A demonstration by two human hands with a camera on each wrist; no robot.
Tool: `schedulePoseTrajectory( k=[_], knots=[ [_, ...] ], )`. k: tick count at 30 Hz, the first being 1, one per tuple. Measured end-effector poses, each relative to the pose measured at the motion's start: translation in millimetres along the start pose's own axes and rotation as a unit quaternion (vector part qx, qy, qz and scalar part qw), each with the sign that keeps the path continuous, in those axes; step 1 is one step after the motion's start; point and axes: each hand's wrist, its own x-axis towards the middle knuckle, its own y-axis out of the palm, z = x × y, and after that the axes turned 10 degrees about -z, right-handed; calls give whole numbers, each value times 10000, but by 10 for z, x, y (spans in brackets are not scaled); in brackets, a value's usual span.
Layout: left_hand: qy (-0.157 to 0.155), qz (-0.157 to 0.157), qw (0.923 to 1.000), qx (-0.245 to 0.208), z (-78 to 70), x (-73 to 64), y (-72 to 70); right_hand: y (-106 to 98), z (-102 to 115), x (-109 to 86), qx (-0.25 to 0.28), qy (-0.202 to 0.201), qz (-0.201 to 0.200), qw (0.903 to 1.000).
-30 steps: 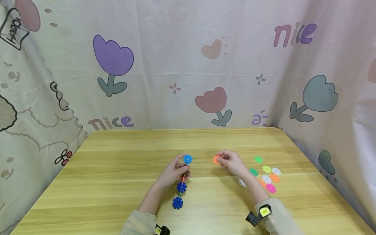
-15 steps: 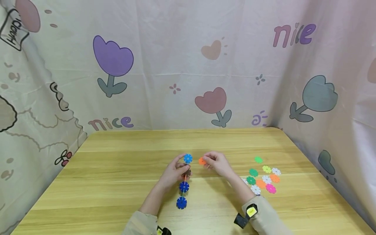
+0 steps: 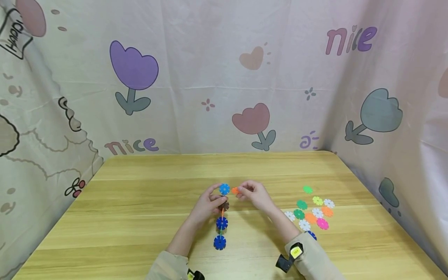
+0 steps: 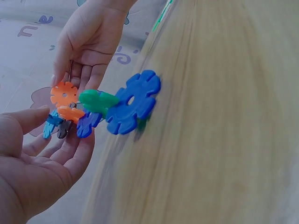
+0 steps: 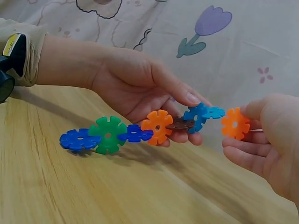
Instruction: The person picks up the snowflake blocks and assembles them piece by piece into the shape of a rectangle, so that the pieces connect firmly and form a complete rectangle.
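Note:
My left hand (image 3: 204, 205) grips a chain of interlocking snowflake discs near its far end. In the right wrist view the chain runs from a dark blue disc (image 5: 80, 139) through a green disc (image 5: 108, 142), another dark blue disc (image 5: 134, 133), an orange disc (image 5: 150, 122) and a brown disc (image 5: 181, 123) to two light blue ones (image 5: 198, 112). Between thumb and fingers, my right hand (image 3: 258, 195) pinches a loose orange snowflake disc (image 5: 235, 124). Its edge faces the last light blue disc (image 5: 215, 112), a narrow gap away.
Loose snowflake discs lie scattered at the table's right: a light green disc (image 3: 308, 189), a yellow disc (image 3: 317, 200), a pink disc (image 3: 322, 224), several white, orange and green ones. A dark blue disc (image 3: 311, 235) lies beside the right sleeve (image 3: 311, 254). A printed curtain (image 3: 196, 70) hangs behind the table (image 3: 147, 167).
My right hand has moved left with the orange disc, up close to the chain's light blue end. The chain's near end has swung slightly right while my left hand stayed almost still.

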Motion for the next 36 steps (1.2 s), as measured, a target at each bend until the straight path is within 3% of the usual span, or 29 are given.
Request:
schedulePoseTrajectory(
  k=[5,21,31,36],
  knots=[
    [13,12,10000,58,9,4,3,9,-180,54,66,-45,33,10000],
    [104,109,9999,9,-3,-8,9,44,-185,48,93,-66,-136,9998],
    [231,82,9997,0,0,16,13,31,-230,61,-4,-463,74,9989],
    [264,118,9996,3,3,12,3,38,-219,64,84,-62,152,9998]
  ],
)
